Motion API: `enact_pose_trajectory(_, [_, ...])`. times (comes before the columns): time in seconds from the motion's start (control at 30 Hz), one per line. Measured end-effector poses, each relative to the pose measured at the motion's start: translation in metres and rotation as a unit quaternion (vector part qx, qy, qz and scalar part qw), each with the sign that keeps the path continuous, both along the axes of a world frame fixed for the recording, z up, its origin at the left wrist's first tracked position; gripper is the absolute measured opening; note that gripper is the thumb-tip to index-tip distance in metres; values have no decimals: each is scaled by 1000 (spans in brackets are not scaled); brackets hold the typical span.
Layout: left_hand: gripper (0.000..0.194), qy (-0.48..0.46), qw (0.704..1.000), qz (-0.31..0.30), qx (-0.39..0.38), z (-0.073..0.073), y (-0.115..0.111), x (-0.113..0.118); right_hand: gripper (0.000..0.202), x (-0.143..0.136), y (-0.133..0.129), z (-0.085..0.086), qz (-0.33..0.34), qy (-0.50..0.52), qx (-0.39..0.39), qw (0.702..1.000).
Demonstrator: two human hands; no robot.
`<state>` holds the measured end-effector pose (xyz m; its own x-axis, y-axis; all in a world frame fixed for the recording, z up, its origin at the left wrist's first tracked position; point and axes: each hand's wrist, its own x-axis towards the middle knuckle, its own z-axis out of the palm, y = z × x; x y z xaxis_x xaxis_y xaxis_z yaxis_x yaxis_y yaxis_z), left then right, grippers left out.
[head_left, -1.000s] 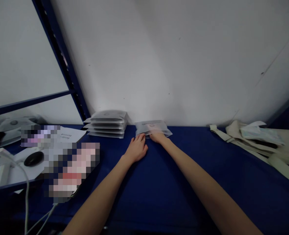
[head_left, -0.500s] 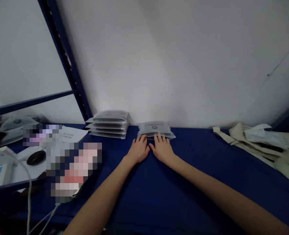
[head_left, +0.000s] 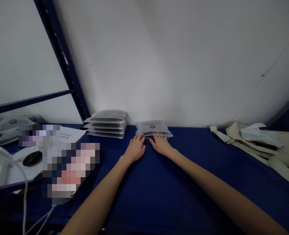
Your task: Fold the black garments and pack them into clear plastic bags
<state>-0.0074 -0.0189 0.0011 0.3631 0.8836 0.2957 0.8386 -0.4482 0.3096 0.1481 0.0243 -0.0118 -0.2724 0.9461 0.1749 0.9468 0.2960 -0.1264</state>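
Head view: left hand (head_left: 135, 149) and right hand (head_left: 162, 145) lying flat, side by side at frame centre, fingers spread, gripping nothing. Fingertips touching near edge of small pouch stack (head_left: 152, 128), apparently squaring it against wall (head_left: 174, 58). Taller pouch stack (head_left: 107, 124) sitting just left. Fabric bags (head_left: 259, 140) lying at right edge on blue table (head_left: 193, 182).

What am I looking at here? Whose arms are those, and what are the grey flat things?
The picture comes from a camera worn on a person's head, looking down, so the arms are that person's own. The left hand and right hand lie flat and open on a blue table, fingertips at the edge of a small pile of grey plastic packets by the white wall. Neither hand grips anything. A taller stack of packets sits to the left, and beige cloth bags lie to the right.
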Motion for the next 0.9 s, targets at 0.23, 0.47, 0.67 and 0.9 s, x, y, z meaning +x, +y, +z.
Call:
enact_pose_trajectory(0.23, [41, -165, 972, 168, -2, -1, 10, -4, 50, -10, -28, 17, 18, 3, -4, 1000])
enact_pose_trajectory(0.47, [42, -266, 949, 158, -62, 0, 19, -10, 51, -27, -38, 17, 134, 20, -34, 990])
enact_pose_trajectory(0.67, [46, -327, 931, 142, -75, -5, 24, -12, 46, -26, -24, 17, 140, 38, -44, 989])
enact_pose_trajectory(0.9, [50, -354, 919, 148, -88, -11, 29, -15, 41, -18, -40, 30, 147, 54, -11, 988])
